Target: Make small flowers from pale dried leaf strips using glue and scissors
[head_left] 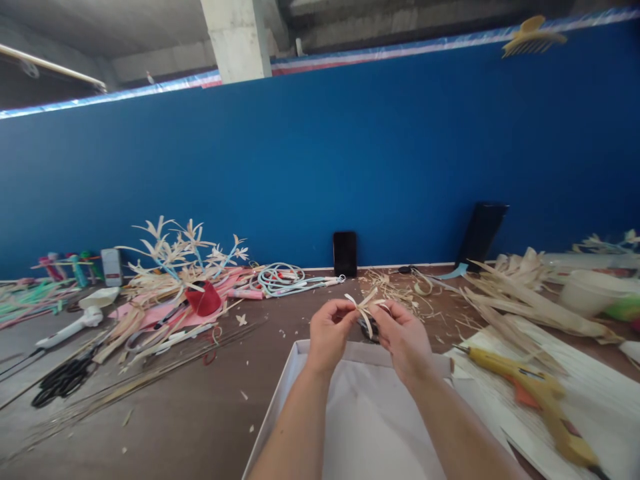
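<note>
Between my two hands is a small flower of pale, dried husk strips (369,308), its narrow petals spread and curling. My left hand (327,333) pinches it from the left with thumb and forefinger. From the right, the closed fingers of my right hand (406,339) grip the same flower. Both hands are raised over the far edge of a shallow white box (274,412), whose near part lies under my forearms. A small dark object just behind the flower is mostly hidden.
A yellow glue gun (537,385) lies on papers at right, near dried husks (533,303). Black scissors (65,380) and a white corded tool (73,330) lie left. Husk flowers stand in a red pot (204,299). A black phone (345,253) leans on the blue partition (310,160).
</note>
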`<state>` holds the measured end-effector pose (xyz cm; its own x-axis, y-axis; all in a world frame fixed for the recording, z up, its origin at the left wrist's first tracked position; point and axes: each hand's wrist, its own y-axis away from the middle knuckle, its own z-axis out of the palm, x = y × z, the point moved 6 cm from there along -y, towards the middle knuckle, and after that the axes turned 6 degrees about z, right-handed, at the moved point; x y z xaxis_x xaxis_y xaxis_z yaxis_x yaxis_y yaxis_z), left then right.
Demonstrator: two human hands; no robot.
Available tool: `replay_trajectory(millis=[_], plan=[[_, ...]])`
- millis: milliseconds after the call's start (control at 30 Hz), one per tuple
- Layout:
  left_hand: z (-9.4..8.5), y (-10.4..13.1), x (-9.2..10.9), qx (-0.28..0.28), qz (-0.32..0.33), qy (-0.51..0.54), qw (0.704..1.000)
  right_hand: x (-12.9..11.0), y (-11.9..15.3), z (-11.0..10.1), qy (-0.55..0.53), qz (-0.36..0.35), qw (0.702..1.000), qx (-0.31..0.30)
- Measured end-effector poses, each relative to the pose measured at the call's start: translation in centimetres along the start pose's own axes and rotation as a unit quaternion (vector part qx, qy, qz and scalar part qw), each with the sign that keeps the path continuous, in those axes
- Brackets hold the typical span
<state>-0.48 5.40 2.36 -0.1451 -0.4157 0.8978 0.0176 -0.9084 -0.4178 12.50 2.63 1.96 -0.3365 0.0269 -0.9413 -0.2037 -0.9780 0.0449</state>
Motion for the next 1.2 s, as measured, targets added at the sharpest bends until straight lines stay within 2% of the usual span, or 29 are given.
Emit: replay_trajectory(millis=[333,567,767,1200], plan=[[0.16,0.09,-0.05,-0.011,0.013,-0.023,1.000,-0.63,0.30,-0.23,0.145,-0.062,0.987,0.028],[0.79,0.29,-0.25,-0.041,-0.041,0.019,0.998,-0.30,0.00,-0.60,0.116,-0.063,0.990,0.046],[0.65,0.14,0.09,-0.053,-0.021,-0.002,0.998,-0.41,-0.05,-0.56,0.107,-0.064,0.992,0.036],[0.59,0.10,-0.39,-0.041,-0.044,0.021,0.998,-0.41,-0.13,-0.45,0.127,-0.062,0.990,0.021]])
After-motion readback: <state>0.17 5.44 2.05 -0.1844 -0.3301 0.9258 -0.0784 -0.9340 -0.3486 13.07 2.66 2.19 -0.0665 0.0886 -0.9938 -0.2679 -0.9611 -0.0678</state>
